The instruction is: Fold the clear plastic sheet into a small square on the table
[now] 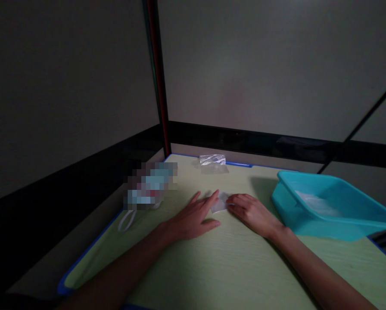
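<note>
A small clear plastic bag [220, 203] lies flat on the table between my two hands. My left hand [196, 215] is open, its fingers stretched apart and the fingertips on the left side of the bag. At the bag's right edge, the fingers of my right hand [247, 211] are bent and held together on the plastic. The thumb of that hand is hidden under the fingers.
A turquoise plastic basket [322, 228] with clear plastic inside stands on the right. More clear plastic packaging [213, 161] lies at the far edge of the pale table [193, 275]. On the left is a blurred-out bluish object with a white strap [126, 221]. Walls rise behind and left.
</note>
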`<state>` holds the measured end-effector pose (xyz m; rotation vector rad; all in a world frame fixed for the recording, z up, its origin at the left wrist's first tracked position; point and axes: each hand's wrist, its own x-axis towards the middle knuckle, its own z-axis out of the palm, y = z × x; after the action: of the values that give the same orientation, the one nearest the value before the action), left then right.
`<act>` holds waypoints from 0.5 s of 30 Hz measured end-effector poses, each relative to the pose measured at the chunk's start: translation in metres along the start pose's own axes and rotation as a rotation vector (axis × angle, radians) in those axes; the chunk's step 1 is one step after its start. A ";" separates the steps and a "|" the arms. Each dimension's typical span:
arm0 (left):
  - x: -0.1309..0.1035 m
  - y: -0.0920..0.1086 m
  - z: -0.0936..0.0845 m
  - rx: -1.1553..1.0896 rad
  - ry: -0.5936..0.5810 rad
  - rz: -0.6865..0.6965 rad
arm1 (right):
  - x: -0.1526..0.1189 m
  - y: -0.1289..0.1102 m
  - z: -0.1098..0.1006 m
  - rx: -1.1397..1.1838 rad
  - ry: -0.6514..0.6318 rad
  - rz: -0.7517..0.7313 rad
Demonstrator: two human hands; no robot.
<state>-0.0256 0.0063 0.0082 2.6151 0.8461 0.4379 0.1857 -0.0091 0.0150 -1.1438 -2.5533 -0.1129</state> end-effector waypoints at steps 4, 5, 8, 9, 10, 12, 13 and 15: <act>0.001 0.000 0.000 0.011 -0.008 -0.006 | 0.001 -0.001 -0.001 -0.020 -0.011 0.012; 0.001 0.000 0.000 0.012 -0.007 -0.005 | 0.001 -0.002 -0.001 -0.034 -0.013 -0.001; 0.001 0.000 0.000 0.006 -0.005 -0.002 | 0.002 -0.001 0.000 -0.094 -0.026 -0.067; 0.001 0.000 0.000 0.001 -0.006 -0.002 | 0.002 -0.001 0.001 -0.106 -0.030 -0.088; 0.001 0.001 -0.001 -0.006 -0.007 -0.005 | 0.001 -0.001 0.001 -0.105 -0.028 -0.098; 0.001 0.001 -0.002 -0.028 -0.002 -0.014 | 0.001 0.000 0.002 -0.053 -0.006 -0.093; 0.001 0.002 -0.002 -0.042 0.003 -0.018 | 0.001 0.000 0.002 -0.003 0.012 -0.073; 0.001 0.002 -0.003 -0.085 0.030 -0.018 | 0.000 -0.002 0.002 0.130 0.062 0.000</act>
<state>-0.0245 0.0061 0.0118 2.5269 0.8414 0.4984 0.1839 -0.0101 0.0133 -1.0739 -2.4667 0.0171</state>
